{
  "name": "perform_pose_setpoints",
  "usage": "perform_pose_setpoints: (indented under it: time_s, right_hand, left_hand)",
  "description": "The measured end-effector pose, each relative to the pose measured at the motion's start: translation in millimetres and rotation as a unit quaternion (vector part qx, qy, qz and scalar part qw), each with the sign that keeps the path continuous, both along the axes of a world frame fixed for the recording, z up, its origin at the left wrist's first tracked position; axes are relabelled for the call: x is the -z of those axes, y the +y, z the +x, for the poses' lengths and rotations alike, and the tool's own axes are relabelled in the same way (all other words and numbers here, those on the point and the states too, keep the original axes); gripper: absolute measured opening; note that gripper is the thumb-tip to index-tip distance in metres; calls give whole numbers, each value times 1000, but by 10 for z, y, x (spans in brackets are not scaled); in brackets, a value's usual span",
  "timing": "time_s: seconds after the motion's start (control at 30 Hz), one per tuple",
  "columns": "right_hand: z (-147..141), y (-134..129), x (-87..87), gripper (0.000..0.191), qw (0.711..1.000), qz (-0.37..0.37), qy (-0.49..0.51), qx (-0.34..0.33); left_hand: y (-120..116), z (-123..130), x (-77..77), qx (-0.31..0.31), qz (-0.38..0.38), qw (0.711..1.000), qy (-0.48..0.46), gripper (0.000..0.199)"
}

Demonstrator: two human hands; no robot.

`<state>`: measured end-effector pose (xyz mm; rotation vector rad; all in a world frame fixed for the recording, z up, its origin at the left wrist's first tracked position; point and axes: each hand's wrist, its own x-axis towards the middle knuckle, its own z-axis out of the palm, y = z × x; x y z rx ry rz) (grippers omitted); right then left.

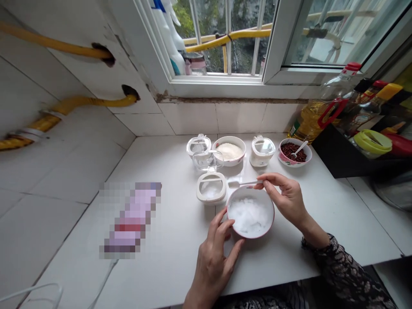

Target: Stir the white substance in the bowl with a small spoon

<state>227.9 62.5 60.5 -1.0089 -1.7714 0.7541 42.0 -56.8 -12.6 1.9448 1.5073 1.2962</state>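
My right hand (285,197) pinches the handle of a small white spoon (244,183), which points left above the far rim of a bowl. That white bowl (269,224) has a reddish rim and contains white grains (249,214). With fingers and thumb against its left and near sides, my left hand (217,253) steadies the bowl on the counter. Just left of the spoon's scoop is a small seasoning jar (211,189) with white contents; its clear lid (208,159) is raised at the back.
Behind stand two more seasoning jars (198,145) (262,150), a bowl of pale grains (231,150) and a bowl of dark red beans (294,153) with a spoon. An oil bottle (310,118) and black rack (341,150) occupy the right. A blurred-out object (131,221) with a cable lies left.
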Motion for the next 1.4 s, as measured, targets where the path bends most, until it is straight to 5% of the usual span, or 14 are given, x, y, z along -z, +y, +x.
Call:
perform_pose_setpoints:
  time_s: [0.33, 0.73, 1.07, 1.23, 1.4]
  right_hand:
    - [167, 96, 80, 19, 965, 160, -204, -26]
    - [191, 75, 39, 19, 994, -56, -92, 34]
    - [49, 2, 82, 21, 988, 48, -148, -20]
    - [103, 31, 57, 19, 994, -56, -90, 34]
    - [112, 91, 51, 16, 983, -182, 16, 17]
  left_hand:
    - [7, -3, -2, -6, -2, 1000, 4, 31]
    - [3, -3, 15, -11, -3, 1000, 2, 31]
    - [-3, -6, 20, -9, -6, 1000, -1, 32]
    - [-14, -13, 39, -6, -9, 1000, 1, 32]
    - [-5, -4, 60, -14, -12, 1000, -9, 32]
